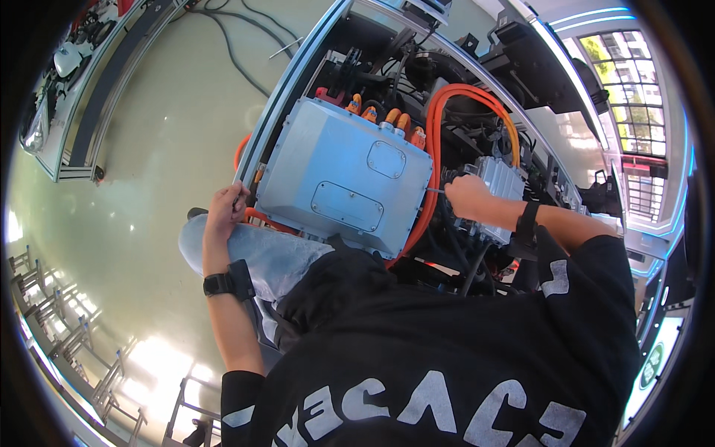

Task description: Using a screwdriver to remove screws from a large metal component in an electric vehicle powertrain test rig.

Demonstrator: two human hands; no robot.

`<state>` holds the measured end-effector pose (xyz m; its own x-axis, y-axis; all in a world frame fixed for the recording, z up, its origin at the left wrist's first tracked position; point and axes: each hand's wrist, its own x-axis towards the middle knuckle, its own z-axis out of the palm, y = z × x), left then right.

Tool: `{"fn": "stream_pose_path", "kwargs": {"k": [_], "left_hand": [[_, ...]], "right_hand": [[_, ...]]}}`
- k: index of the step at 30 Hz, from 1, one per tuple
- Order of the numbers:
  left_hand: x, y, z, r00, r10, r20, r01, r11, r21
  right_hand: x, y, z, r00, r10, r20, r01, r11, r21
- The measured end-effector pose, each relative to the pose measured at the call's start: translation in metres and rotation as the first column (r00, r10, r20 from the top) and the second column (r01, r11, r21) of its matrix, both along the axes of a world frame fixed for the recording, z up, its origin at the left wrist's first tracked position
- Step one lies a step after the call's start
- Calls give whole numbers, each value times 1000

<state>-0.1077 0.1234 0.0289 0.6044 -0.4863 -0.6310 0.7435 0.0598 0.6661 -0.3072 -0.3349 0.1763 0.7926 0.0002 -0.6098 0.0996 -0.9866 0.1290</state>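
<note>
A large silver metal box (339, 167) with two bolted cover plates sits in an aluminium frame (287, 82) in front of me. My right hand (471, 197) is closed in a fist at the box's right side, beyond the thick orange cables (434, 149). From that fist a tool's thin metal shaft (436, 191) points left across the cables toward the box's edge; its handle is hidden. At the frame's near left corner, my left hand (226, 208) has its fingers curled together around a small dark thing that I cannot make out.
Orange connectors (370, 113) line the box's far side. A smaller finned silver unit (500, 182) stands to the right, among black hoses. My bent knee (246, 249) is against the near side. Black cables (227, 37) lie on the floor; another workbench (97, 112) stands far left.
</note>
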Motion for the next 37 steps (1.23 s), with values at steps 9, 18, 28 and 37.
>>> {"fn": "stream_pose_path", "kwargs": {"k": [9, 18, 28, 37], "left_hand": [[-59, -96, 18, 965, -264, -2, 260, 954, -149], [-82, -103, 0, 945, -305, -114, 289, 947, -139], [-84, -100, 1, 974, -203, -100, 187, 971, -146], [-87, -102, -1, 977, -199, -74, 189, 974, -124]], "right_hand": [[21, 38, 9, 965, -46, 259, 41, 999, 24], [-21, -41, -10, 189, -980, 63, 801, 191, 567], [-25, -46, 6, 790, -376, 484, 187, 900, 393], [-38, -49, -13, 633, -658, 408, 485, 748, 453]]}}
